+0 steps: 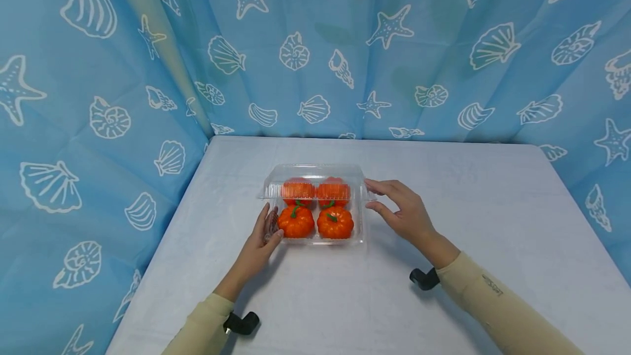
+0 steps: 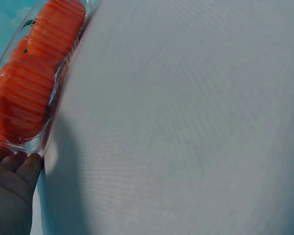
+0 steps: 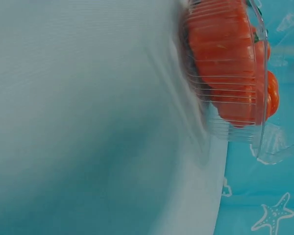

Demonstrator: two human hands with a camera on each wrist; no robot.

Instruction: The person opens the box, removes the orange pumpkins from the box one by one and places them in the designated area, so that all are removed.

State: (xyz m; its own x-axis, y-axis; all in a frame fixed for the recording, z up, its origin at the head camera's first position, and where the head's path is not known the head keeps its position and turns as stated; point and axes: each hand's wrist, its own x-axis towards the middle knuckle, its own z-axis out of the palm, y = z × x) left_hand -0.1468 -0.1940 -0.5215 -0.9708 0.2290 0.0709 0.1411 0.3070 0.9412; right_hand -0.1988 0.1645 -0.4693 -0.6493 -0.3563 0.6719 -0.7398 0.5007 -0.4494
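Observation:
A clear plastic clamshell box stands on the white table with several small orange pumpkins inside. Its lid is tilted up, covering the rear pumpkins in the head view while the front ones show uncovered. My left hand rests against the box's left side, its thumb by the front left corner. In the left wrist view, the fingertips touch the box's lower edge. At the lid's right edge is my right hand, index fingertip close to the rim and thumb spread apart below it.
A white cloth covers the table. Behind and to the left hangs a blue curtain printed with shells and starfish. Black wrist mounts sit at both sleeves.

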